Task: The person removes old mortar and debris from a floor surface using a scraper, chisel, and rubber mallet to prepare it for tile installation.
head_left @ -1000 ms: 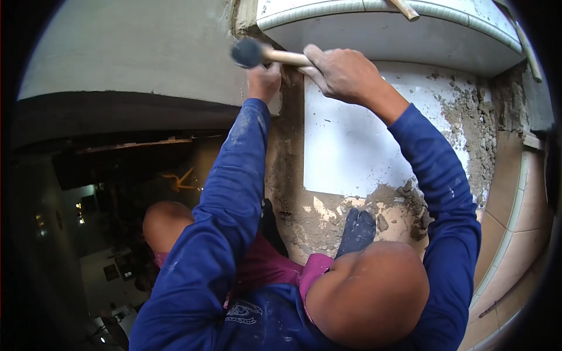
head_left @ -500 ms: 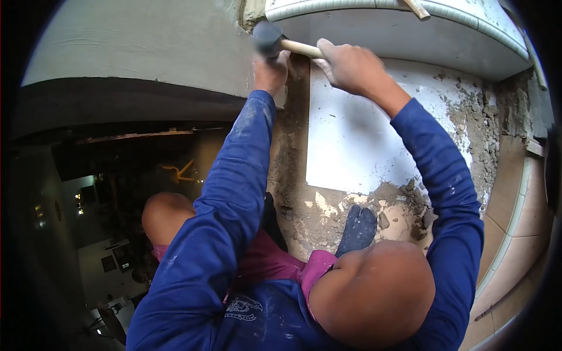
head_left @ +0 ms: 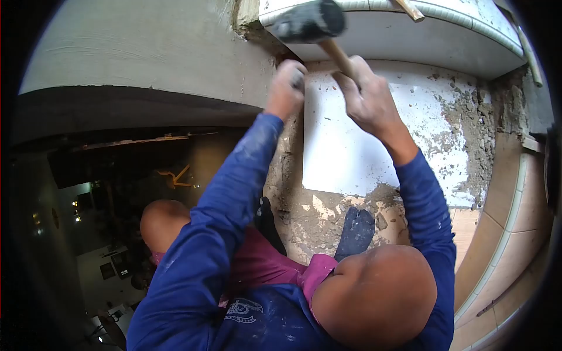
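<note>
My right hand (head_left: 367, 98) grips the wooden handle of a black-headed mallet (head_left: 310, 22), whose head is raised over the edge of a white tiled ledge (head_left: 421, 36). My left hand (head_left: 287, 88) is a closed fist at the top left corner of a white floor tile (head_left: 363, 140), next to the grey plastered wall (head_left: 146, 52). A small grey tip shows at the fist; the rest of what it holds is hidden. Both arms are in dusty blue sleeves.
Loose mortar and rubble (head_left: 468, 117) lie along the tile's right side and front edge. My dark-socked foot (head_left: 357, 231) rests on the rubble below the tile. Terracotta tiles (head_left: 515, 205) run along the right. A dark drop to a lower room (head_left: 105, 222) opens on the left.
The mallet head has swung up and to the right, away from my left fist, onto the ledge line. Both hands have shifted slightly right and lower.
</note>
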Demonstrator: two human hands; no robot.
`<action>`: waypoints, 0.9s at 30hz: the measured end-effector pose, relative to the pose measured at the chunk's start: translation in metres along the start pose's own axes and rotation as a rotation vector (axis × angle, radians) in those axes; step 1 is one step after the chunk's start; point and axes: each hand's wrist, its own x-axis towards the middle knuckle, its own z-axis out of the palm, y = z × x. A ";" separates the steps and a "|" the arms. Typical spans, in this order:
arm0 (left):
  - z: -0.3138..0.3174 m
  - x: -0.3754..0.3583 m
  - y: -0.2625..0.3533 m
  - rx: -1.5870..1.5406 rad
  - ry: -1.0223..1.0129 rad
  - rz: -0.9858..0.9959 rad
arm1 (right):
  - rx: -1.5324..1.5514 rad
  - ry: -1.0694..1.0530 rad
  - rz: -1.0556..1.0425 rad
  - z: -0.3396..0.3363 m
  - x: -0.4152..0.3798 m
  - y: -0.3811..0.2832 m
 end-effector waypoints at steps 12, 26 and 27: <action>0.029 0.028 0.021 0.099 -0.016 -0.240 | 0.206 0.274 0.242 -0.021 -0.061 0.055; 0.053 0.049 0.018 0.216 0.141 -0.408 | 0.830 0.388 0.129 0.025 -0.052 0.036; 0.054 0.049 0.016 0.221 0.146 -0.396 | 0.592 0.260 0.137 0.035 -0.051 0.059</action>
